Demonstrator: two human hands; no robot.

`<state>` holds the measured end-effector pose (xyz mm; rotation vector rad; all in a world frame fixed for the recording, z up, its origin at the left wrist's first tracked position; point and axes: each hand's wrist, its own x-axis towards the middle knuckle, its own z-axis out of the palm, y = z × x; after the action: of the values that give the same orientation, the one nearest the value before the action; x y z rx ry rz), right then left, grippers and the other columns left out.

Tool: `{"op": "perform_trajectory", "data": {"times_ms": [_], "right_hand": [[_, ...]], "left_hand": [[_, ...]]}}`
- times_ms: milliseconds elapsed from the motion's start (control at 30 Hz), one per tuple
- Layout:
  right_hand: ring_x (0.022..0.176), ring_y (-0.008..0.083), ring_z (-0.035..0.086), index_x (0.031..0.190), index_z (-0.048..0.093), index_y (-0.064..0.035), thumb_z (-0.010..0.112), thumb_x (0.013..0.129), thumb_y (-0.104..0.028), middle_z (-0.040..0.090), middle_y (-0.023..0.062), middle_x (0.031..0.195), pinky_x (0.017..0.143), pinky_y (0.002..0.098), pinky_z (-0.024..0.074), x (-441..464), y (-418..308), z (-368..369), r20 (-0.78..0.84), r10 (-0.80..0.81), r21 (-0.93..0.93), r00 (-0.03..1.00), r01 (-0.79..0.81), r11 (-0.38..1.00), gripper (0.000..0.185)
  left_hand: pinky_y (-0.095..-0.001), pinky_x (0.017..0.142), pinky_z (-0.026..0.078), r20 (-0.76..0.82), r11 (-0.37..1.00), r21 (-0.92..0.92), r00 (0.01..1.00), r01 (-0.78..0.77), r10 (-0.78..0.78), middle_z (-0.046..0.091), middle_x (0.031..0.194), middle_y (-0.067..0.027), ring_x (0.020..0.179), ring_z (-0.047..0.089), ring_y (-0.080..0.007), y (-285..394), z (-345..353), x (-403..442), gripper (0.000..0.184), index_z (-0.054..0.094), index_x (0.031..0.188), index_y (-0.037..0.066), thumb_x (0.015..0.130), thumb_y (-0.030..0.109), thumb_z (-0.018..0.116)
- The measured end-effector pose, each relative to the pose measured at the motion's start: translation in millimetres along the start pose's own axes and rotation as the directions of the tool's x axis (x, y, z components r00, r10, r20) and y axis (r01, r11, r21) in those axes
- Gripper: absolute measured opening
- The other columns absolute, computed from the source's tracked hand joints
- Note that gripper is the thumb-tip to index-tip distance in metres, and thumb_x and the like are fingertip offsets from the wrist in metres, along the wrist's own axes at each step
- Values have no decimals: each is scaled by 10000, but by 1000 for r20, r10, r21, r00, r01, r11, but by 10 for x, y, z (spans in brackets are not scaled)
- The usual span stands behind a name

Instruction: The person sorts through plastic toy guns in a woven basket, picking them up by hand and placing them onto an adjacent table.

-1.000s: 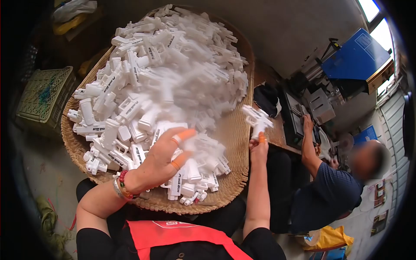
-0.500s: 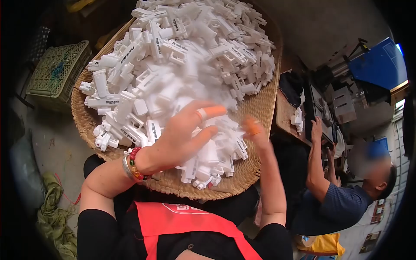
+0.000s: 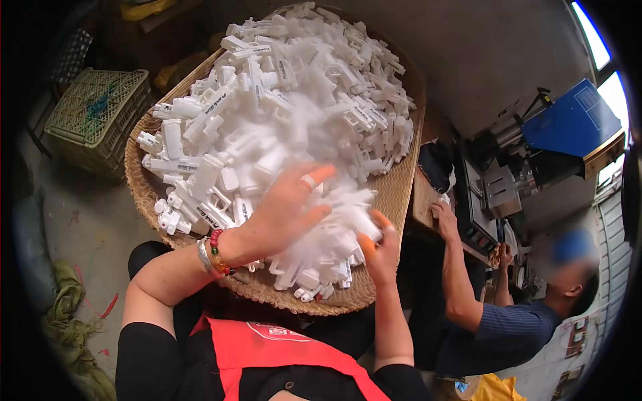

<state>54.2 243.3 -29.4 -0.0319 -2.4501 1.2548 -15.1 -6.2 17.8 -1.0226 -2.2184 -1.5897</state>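
A large woven basket holds a heap of white plastic toy guns, several with dark printed lettering. Over the lower middle of the heap is my left hand, its fingers apart and nothing visible in them; orange wraps cover two fingers. At the heap's lower right, my right hand has its fingers and thumb around the end of a white toy gun. Blur hides the middle of the heap.
To the right, a co-worker reaches to a wooden bench beside a machine with a blue housing. A green plastic crate stands at the left. Green cloth lies on the floor, lower left.
My right hand has gone from the bench back to the heap, leaving the toy gun it held there. My left hand stays over the heap. The co-worker's hand has moved to the bench's near part.
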Motion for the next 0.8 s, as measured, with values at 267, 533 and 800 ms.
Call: {"op": "perform_trajectory", "data": {"times_ms": [267,533,800], "right_hand": [[812,126,550,1271,423,-30,626,799,-30,544,64,969,659,242,465,-487,-596,-120,-72,-21,421,997,50,906,515],[491,66,503,938,557,-79,571,893,-301,546,-11,668,411,210,396,96,324,-445,112,417,663,902,-380,644,227],[521,188,568,1044,490,-30,593,867,-379,551,79,651,442,282,499,964,2845,-1966,-353,706,753,614,-261,604,405]], "left_hand": [[-267,941,389,587,631,-568,798,528,-140,458,1277,-83,1126,453,-127,-2,143,33,598,292,1368,-14,868,96,603],[-308,893,411,342,908,-284,917,309,-205,509,1216,-157,1053,507,-206,-36,118,-6,621,280,1400,41,882,208,579],[-288,860,423,305,913,-296,933,282,-190,533,1174,-100,1015,522,-163,-65,116,11,570,336,1386,86,875,121,587]]}}
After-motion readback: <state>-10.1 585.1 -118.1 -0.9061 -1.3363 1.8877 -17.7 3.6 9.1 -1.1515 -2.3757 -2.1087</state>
